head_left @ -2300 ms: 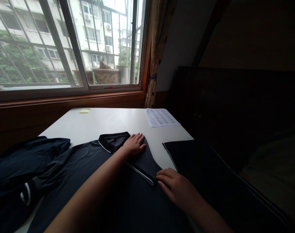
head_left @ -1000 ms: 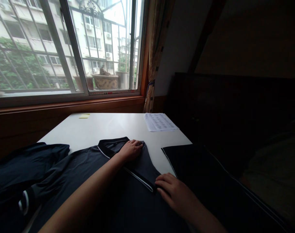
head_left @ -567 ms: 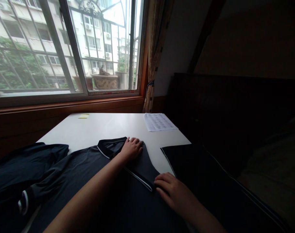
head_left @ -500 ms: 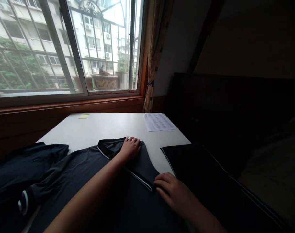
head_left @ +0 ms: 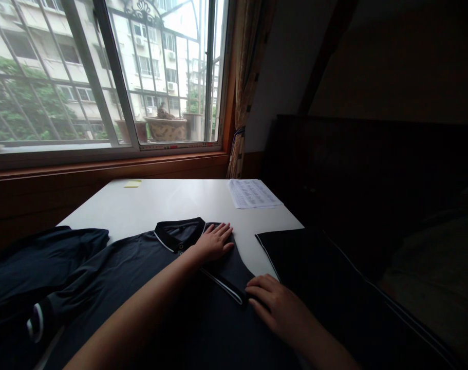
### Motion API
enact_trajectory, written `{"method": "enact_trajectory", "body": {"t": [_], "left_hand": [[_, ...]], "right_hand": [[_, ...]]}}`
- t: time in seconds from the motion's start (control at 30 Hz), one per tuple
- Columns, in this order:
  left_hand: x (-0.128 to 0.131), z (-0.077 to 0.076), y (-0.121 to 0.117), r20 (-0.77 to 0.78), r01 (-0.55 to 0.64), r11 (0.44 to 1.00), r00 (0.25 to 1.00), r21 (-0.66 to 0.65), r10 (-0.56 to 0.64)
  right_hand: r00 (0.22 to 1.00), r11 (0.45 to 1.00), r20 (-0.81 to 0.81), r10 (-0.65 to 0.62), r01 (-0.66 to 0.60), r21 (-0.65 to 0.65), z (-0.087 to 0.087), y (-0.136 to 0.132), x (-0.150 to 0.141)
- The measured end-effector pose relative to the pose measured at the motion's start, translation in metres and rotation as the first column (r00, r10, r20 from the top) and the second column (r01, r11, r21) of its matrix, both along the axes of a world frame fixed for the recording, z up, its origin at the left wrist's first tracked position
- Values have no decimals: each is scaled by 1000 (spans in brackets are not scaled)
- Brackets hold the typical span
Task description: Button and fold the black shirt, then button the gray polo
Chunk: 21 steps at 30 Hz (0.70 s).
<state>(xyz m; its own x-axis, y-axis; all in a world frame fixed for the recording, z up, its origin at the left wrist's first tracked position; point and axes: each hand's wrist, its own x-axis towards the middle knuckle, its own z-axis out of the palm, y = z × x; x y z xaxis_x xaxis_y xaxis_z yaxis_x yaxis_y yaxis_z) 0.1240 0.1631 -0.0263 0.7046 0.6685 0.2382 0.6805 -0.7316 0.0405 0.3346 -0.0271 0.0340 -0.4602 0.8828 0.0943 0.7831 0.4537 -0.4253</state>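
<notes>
A dark polo shirt (head_left: 118, 272) lies front up, its black collar (head_left: 168, 235) edged in white. My left hand (head_left: 215, 242) rests flat on the shirt's shoulder beside the collar, palm down with the fingers spread. At the end of the folded-over sleeve, which has a white-trimmed cuff (head_left: 228, 290), my right hand (head_left: 270, 300) has its fingers bent and closed on the sleeve's edge. The other sleeve's white-trimmed cuff (head_left: 36, 321) lies at the lower left.
Under the shirt is a white table (head_left: 172, 198). Dark trousers or similar cloth with white piping (head_left: 314, 272) lie to the right, and another dark garment (head_left: 56, 257) to the left. Printed sheets (head_left: 253, 194) and a yellow notepad (head_left: 132, 183) sit near the window (head_left: 164, 92).
My left hand has slid right from the collar onto the shoulder and its fingers have spread, uncovering the collar's right side. My right hand stays at the sleeve.
</notes>
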Motion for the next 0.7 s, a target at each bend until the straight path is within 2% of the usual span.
{"method": "enact_trajectory", "body": {"t": [0.23, 0.5, 0.7], "left_hand": [[1, 0, 16, -17, -38, 999, 999, -13, 37], [4, 7, -4, 41, -260, 961, 965, 88, 258], [-4, 10, -5, 25, -322, 942, 947, 98, 321]], "right_hand": [[1000, 1000, -2, 1, -1, 10, -2, 1, 0], [1000, 1000, -10, 0, 0, -4, -1, -1, 1], [1000, 1000, -14, 3, -3, -14, 0, 0, 1]]}}
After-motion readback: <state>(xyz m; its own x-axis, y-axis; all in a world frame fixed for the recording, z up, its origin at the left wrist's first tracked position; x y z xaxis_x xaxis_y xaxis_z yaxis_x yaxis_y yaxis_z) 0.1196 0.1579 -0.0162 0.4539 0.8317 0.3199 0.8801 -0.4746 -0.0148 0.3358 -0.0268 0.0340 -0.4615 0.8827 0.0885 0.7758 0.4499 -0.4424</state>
